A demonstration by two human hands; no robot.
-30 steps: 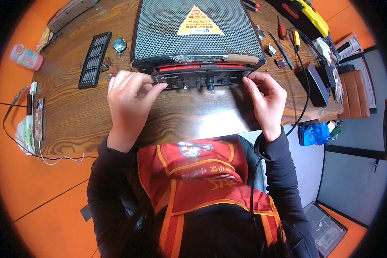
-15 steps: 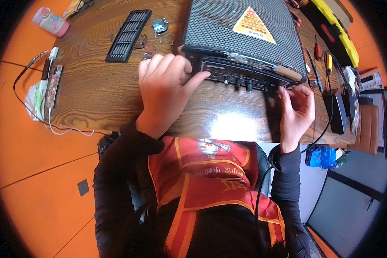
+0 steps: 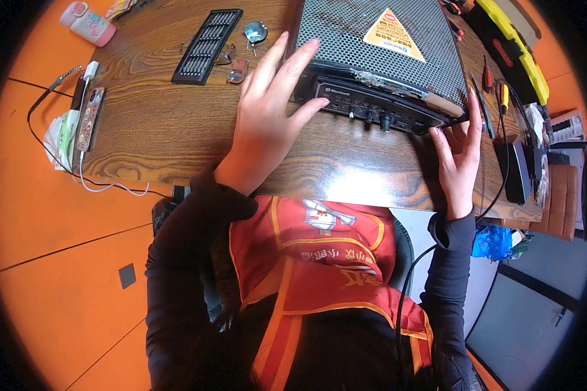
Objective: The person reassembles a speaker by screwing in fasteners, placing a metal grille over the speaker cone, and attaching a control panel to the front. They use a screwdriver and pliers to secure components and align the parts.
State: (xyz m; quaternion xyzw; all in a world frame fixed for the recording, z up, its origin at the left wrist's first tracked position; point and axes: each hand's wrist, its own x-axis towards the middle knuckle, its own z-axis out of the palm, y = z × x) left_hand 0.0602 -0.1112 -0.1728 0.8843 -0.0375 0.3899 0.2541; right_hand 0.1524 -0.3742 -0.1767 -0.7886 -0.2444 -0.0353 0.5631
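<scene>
A boxy speaker (image 3: 352, 49) with a perforated metal grille lies on the wooden table in front of me. Its black control panel (image 3: 378, 107), with small knobs, faces me. At the left front corner, my left hand (image 3: 261, 124) is open, fingers stretched along the speaker's left side and thumb at the panel's left end. My right hand (image 3: 460, 156) is at the right front corner, its fingers extended up the right side and its thumb by the panel's lower right end. Fingers and thumb are apart on both hands. A yellow triangular sticker (image 3: 394, 36) is on the grille.
Left of the speaker lie a black screwdriver bit case (image 3: 207, 47), a small round metal-and-teal part (image 3: 255, 32) and loose pieces. A phone (image 3: 90, 119), cable and pink-white bottle (image 3: 88, 24) are at far left. Screwdrivers (image 3: 487, 75), a black box (image 3: 514, 171) and a yellow-black toolbox (image 3: 509, 49) stand right.
My left fingers have uncurled and spread along the speaker's left side. The right hand has gone from a pinch at the panel corner to fingers extended along the right side. The view has shifted slightly.
</scene>
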